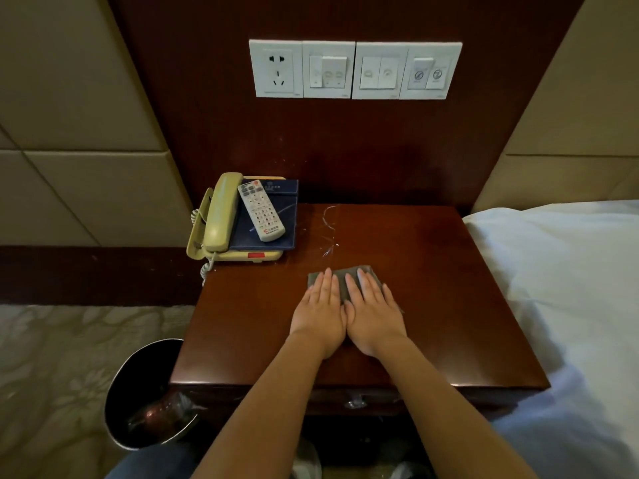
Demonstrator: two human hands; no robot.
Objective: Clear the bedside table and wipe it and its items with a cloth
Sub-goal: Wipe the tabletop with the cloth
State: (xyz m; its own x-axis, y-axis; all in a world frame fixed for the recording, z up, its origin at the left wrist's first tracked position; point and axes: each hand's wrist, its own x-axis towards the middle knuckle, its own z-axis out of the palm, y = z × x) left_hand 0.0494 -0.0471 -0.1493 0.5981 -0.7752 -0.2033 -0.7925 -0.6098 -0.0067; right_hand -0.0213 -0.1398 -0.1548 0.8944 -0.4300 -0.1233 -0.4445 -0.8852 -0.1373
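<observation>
Both hands flat, fingers straight: left hand (320, 311) & right hand (375, 314) press folded grey cloth (340, 280) on glossy wood table (432, 288).

surface: dark wood bedside table (432, 305) | on it: telephone (221, 219) back-left, grey cloth (340, 286) near middle

Both hands side by side, palms down, thumbs touching at inner edges. Left hand (320, 311): fingers straight, held together, pointing away from body. Right hand (375, 312): same pose, fingers straight, slightly fanned. Fingers of both lie flat on cloth (342, 276). Left forearm (262, 409) and right forearm (446, 409) bare, extended forward, converging toward wrists. Wrists straight, level.
</observation>
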